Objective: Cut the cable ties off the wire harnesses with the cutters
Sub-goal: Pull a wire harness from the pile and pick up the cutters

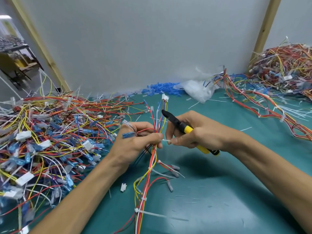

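My left hand [135, 144] grips a wire harness [148, 176] of red, yellow, white and blue wires at the table's middle; its loose ends fan upward to a white connector [165, 98]. My right hand [195, 132] holds yellow-handled cutters [184, 128] in its palm, black jaws pointing up-left beside the wires. Thumb and forefinger of that hand pinch a white cable tie [166, 140] sticking out of the harness right at my left thumb. Further ties [143, 199] still wrap the harness lower down, one with a long tail [162, 215].
A big heap of harnesses [47, 135] covers the left of the green mat [219, 191]. Another heap [287, 68] lies at the back right, with long bundles [253, 102] trailing from it. Blue sleeves [160, 89] and a plastic bag [197, 90] sit by the grey wall. Cut tie scraps lie scattered.
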Available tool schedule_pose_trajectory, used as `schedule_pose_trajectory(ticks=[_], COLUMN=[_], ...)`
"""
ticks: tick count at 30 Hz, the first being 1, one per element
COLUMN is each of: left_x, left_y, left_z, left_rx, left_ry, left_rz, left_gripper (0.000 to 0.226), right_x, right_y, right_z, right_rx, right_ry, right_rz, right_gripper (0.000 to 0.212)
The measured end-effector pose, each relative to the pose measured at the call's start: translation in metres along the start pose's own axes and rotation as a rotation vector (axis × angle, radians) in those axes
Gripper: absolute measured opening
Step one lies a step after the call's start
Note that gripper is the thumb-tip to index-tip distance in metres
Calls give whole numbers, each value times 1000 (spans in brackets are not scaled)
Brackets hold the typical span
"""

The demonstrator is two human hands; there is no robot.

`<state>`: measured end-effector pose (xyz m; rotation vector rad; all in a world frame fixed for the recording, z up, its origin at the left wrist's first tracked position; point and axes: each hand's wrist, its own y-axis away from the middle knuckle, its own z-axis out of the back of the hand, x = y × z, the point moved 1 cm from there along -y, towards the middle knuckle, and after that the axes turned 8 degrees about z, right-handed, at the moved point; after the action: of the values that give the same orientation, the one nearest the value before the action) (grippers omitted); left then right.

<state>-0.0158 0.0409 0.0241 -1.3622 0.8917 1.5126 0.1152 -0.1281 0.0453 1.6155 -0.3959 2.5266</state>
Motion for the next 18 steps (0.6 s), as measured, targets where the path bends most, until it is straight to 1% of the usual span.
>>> schedule_pose_trajectory(ticks=[1, 3, 6, 9, 11, 13, 14, 17, 18], left_x=[1, 2, 2, 4, 7, 8, 8, 8, 8], left_y=[-1, -4, -7, -8, -7, -4, -4, -4, -5], left_z=[1, 3, 5, 2, -2, -6, -6, -4, -2], left_rx=[2, 9, 32, 68, 145, 236, 261, 278, 284], left_ry=[-2, -11, 25, 101, 169, 208, 216, 264, 306], left_rz=[9, 11, 4, 56, 140, 201, 212, 207, 203], left_gripper=[15, 17, 20, 18, 19, 8, 4, 5, 10], right_x=[1, 2, 5, 2, -2, -7, -9, -14, -15], right_y=[1, 2, 5, 3, 2, 2, 1, -1, -2], right_z=[1, 2, 6, 8, 9, 10, 10, 9, 8], right_rx=[10, 23, 27, -12, -33, -61, -79, -141, -172], right_ry=[-16, -46, -94, -133, -132, -95, -71, -31, -33], right_rz=[0, 7, 37, 44, 40, 28, 23, 21, 20], right_gripper=[4, 9, 6, 5, 6, 10, 12, 11, 14])
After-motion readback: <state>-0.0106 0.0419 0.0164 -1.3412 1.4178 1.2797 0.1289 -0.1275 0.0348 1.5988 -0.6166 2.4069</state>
